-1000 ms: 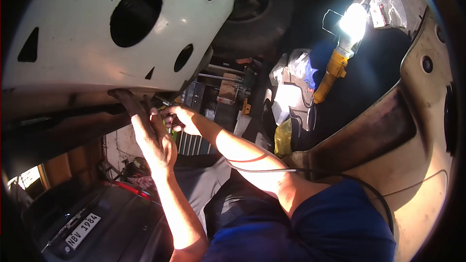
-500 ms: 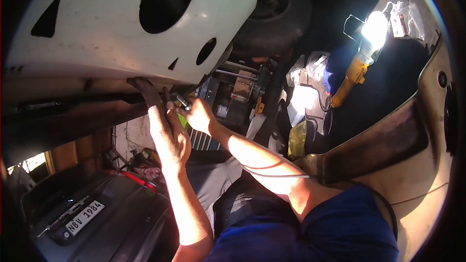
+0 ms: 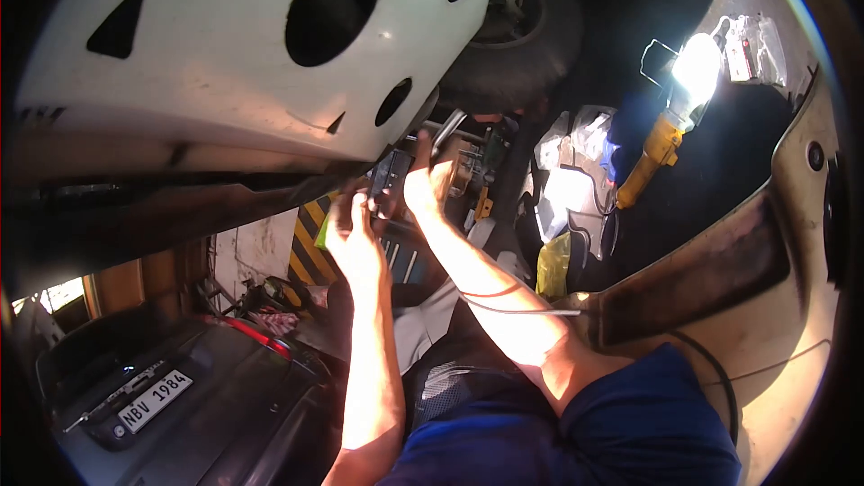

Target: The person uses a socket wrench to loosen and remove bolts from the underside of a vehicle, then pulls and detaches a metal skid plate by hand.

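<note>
Head view: right hand (image 3: 432, 180) grips a metal tool (image 3: 449, 129), long axis toward upper right; whether left hand (image 3: 358, 243) grips is unclear.

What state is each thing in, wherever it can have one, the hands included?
Left hand, fingers bent; whether it holds anything is unclear.
Right hand, closed on the metal tool.
Metal tool, held, its end sticking out past the hand.
Lamp, lit.
White panel, pierced by round and triangular holes.
Tire, partly in shadow.
License plate, mounted on the dark car, readable.
</note>
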Tool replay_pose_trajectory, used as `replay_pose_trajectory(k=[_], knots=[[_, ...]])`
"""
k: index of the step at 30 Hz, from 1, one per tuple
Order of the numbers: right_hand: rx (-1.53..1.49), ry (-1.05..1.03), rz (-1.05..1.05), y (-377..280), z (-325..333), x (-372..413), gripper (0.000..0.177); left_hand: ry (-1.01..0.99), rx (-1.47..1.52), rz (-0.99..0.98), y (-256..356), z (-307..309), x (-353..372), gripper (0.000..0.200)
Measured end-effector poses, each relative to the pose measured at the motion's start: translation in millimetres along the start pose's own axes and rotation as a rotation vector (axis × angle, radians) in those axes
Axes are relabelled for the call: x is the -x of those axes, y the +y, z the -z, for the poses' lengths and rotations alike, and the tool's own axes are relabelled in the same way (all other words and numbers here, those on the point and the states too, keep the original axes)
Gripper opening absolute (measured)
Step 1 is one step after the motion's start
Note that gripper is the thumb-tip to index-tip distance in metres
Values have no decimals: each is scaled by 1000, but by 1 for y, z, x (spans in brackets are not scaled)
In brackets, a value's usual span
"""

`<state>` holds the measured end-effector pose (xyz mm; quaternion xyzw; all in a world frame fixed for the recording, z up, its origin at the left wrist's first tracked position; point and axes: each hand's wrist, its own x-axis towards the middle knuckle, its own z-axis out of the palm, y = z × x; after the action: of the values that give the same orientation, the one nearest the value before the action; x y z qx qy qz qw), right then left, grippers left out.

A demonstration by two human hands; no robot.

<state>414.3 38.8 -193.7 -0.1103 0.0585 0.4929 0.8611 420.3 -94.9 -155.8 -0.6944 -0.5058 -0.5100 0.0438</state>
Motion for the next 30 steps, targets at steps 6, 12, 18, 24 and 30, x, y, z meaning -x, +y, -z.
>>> replay_pose_trajectory(k=[6,12,18,24,30], knots=[[-186,22,353,-88,-11,-38,47,188,804,326,-52,-11,-71,22],[-176,-25,404,-85,-15,-36,41,341,1032,333,-59,-19,-100,24],[-38,5,-250,-54,-1,-41,37,138,-194,-142,-63,-33,-41,26],[-349,-504,-819,23,12,-62,35,-236,-623,98,-131,-28,-62,68],[-304,-633,-1097,27,32,-91,39,-375,-628,190,-141,-39,-61,68]])
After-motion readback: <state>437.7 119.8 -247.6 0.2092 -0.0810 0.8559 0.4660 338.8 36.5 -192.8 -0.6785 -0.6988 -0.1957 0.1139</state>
